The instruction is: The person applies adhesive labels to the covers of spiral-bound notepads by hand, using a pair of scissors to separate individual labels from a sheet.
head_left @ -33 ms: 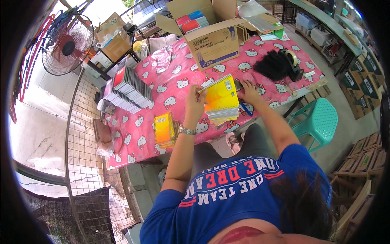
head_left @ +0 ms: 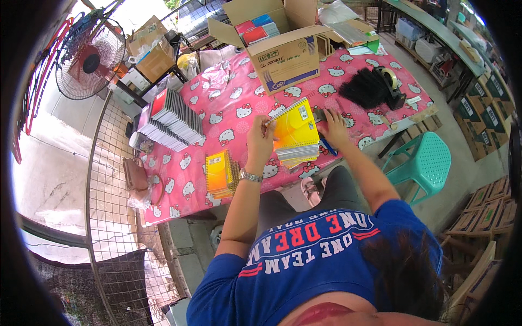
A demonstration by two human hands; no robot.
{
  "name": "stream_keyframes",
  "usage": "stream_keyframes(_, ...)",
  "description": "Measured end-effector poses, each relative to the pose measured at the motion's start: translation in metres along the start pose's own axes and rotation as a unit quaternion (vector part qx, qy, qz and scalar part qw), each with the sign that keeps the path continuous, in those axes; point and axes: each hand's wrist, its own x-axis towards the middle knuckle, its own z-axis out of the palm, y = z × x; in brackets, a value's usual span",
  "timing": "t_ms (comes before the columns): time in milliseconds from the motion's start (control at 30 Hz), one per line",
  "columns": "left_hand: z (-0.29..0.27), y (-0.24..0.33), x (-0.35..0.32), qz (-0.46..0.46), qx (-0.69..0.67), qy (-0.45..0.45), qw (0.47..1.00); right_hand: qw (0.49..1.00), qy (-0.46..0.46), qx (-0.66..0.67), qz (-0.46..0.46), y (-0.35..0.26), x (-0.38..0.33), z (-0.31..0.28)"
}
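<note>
A stack of yellow spiral notebooks (head_left: 295, 130) stands on the table in front of me, its white page edges facing my body. My left hand (head_left: 260, 137), with a metal watch on the wrist, pinches the upper left end of the top notebook's wire spine. At the right side of the stack, my right hand (head_left: 334, 129) rests with its fingers stretched forward, next to a small dark grey object (head_left: 319, 114) that I cannot make out. A blue pen-like item (head_left: 328, 146) lies below that hand. Left of my left forearm is a smaller pile of yellow-orange spiral notebooks (head_left: 219, 175).
Tall stacks of spiral notebooks (head_left: 173, 120) stand at the left. An open cardboard box (head_left: 288, 65) holding notebooks is at the back. A black brush-like bundle (head_left: 361, 88) and a tape dispenser (head_left: 392, 89) lie far right. A green stool (head_left: 424, 165) stands beside the pink-covered table (head_left: 225, 117).
</note>
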Motion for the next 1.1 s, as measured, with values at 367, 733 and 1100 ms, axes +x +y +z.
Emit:
stream_keyframes(367,0.016,-0.009,-0.006,0.096,0.148,0.068,0.982,0.980,0.083,0.155,0.092,-0.048,-0.023,-0.111)
stream_keyframes(733,0.011,-0.029,-0.004,0.072,0.102,0.062,0.990,0.975,0.030,0.156,-0.158,-0.160,0.011,-0.167)
stream_keyframes(1100,-0.020,0.019,-0.025,0.014,0.049,0.188,0.981,0.925,-0.107,0.343,-0.122,-0.155,0.035,-0.170)
